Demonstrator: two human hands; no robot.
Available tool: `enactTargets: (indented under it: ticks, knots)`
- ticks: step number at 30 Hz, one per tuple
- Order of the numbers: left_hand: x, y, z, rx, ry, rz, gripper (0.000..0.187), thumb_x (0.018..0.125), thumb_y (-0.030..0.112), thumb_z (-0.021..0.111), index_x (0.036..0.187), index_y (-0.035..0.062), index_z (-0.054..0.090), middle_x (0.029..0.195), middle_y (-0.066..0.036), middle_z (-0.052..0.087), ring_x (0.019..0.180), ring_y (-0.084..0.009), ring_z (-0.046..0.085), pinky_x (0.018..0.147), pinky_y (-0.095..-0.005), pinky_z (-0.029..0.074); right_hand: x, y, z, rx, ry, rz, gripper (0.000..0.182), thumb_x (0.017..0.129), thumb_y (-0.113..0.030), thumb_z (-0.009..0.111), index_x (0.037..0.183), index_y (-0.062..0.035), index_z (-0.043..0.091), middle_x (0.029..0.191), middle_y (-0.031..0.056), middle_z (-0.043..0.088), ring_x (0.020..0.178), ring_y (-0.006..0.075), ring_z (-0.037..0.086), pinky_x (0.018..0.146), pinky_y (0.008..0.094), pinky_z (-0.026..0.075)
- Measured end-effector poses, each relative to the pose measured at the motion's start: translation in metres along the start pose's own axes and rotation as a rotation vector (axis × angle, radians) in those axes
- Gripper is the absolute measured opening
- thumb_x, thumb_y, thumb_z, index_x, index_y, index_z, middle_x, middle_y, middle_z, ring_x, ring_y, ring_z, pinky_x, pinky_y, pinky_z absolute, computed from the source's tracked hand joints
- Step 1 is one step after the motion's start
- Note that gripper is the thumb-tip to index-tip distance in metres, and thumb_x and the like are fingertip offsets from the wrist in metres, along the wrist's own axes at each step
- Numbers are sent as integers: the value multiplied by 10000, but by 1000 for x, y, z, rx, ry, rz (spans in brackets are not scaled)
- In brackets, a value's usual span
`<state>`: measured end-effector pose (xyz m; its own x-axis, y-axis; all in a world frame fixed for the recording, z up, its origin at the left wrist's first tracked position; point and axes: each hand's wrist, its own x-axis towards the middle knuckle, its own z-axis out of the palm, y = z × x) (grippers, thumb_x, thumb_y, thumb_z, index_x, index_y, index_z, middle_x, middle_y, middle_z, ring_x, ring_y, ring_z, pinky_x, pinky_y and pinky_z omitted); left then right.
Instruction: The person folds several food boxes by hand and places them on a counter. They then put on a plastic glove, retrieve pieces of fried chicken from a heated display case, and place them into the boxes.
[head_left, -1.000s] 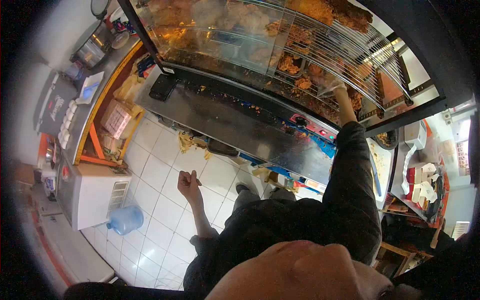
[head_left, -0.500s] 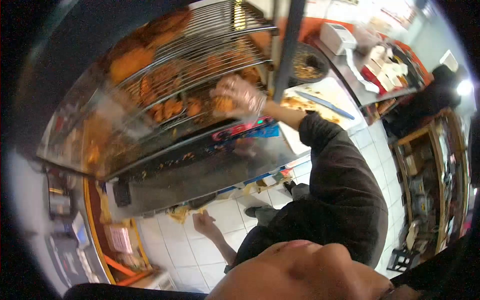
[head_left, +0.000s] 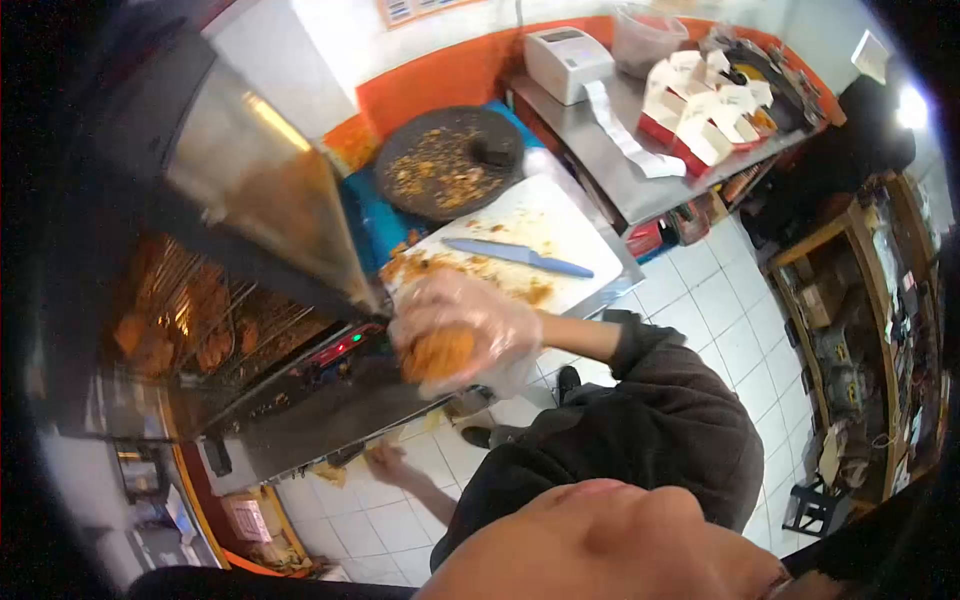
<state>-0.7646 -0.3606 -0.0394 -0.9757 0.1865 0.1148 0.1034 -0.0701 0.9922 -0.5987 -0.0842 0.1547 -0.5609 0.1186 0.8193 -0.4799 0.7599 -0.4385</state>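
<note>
My right hand (head_left: 465, 330), in a clear plastic glove, grips a golden-brown piece of fried chicken (head_left: 440, 352) just in front of a white cutting board (head_left: 575, 225). Brown crumbs cover part of the board. A knife (head_left: 520, 257) with a blue-grey blade lies across it. My bare left hand (head_left: 385, 463) hangs low near the counter's lower edge, away from the food. Its fingers are blurred. To the left, more fried pieces (head_left: 210, 315) sit on wire racks in the glass-sided display cabinet (head_left: 265, 190).
Behind the board is a round dark chopping block (head_left: 400, 140) with crumbs and a dark block on it. A steel side table (head_left: 640, 195) holds a white label printer (head_left: 565, 62), trailing paper, and red-and-white boxes (head_left: 700, 110). Wooden shelving (head_left: 858, 240) stands right.
My right hand has come out of the cabinet with the fried chicken and moved to the board's near edge. The view has swung right. My left hand stays low.
</note>
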Motion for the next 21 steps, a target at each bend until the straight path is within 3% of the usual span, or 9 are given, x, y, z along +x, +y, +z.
enactTargets:
  ticks: [3, 4, 5, 7, 11, 13, 15, 18, 21]
  knots:
    - [-24, 7, 99, -167, -182, -132, 325, 819, 37, 618, 696, 120, 329, 607, 22, 326, 483, -69, 369, 436, -223, 328, -49, 18, -101, 710, 390, 825, 551, 771, -352, 703, 1191, -62, 496, 1059, 82, 554, 889, 202, 551, 727, 364, 470]
    - [-32, 14, 123, -162, -192, -129, 325, 819, 37, 618, 696, 120, 329, 607, 22, 326, 483, -69, 369, 436, -223, 328, -60, 2, -137, 346, 400, 740, 567, 785, -347, 696, 1210, -54, 462, 984, 54, 578, 826, 155, 565, 678, 332, 477]
    - [-42, 34, 148, -134, -299, -115, 317, 824, 27, 608, 697, 119, 332, 606, 23, 325, 484, -67, 376, 439, -220, 330, -80, 13, -155, 485, 586, 838, 536, 800, -290, 687, 1222, -65, 443, 961, 58, 579, 752, 165, 574, 694, 324, 490]
    - [-45, 54, 191, -89, -439, -96, 310, 830, 17, 598, 698, 117, 336, 604, 25, 325, 486, -65, 382, 442, -216, 332, -107, 13, -190, 661, 1050, 919, 473, 815, -270, 659, 1213, -126, 450, 1052, 37, 575, 956, 185, 555, 801, 381, 499]
    - [-50, 8, 258, -207, -775, -107, 267, 834, -35, 543, 709, 105, 352, 647, 31, 342, 503, -58, 391, 441, -212, 342, -185, 16, -297, 484, 1212, 903, 449, 813, -257, 647, 1228, -170, 502, 1140, 6, 569, 1008, 134, 536, 805, 336, 481]
    - [-68, 46, 304, -160, -699, -163, 261, 829, -36, 548, 712, 102, 359, 618, 33, 342, 498, -55, 392, 436, -213, 347, -239, 42, -368, 255, 1243, 907, 427, 815, -255, 637, 1219, -185, 515, 1102, -1, 582, 944, 123, 559, 765, 281, 481]
    - [-74, 40, 332, -67, -655, -186, 260, 826, -33, 552, 713, 102, 360, 612, 34, 342, 493, -54, 393, 432, -214, 349, -282, 74, -451, 323, 1365, 811, 287, 807, -242, 660, 1061, -157, 557, 883, -39, 577, 727, 71, 542, 587, 217, 446]
    - [-114, 49, 392, 9, -552, -226, 264, 823, -25, 565, 712, 102, 362, 614, 36, 342, 484, -50, 394, 427, -211, 355, -332, 129, -576, 314, 1406, 831, 169, 807, -203, 670, 926, -150, 561, 751, -63, 537, 609, 59, 498, 506, 220, 396]
    - [-143, 58, 443, 112, -523, -241, 275, 827, -13, 576, 702, 105, 361, 629, 37, 338, 481, -51, 404, 431, -206, 369, -381, 192, -674, -195, 1243, 856, 70, 832, -110, 624, 848, -70, 569, 712, -5, 584, 591, 87, 544, 487, 243, 437]
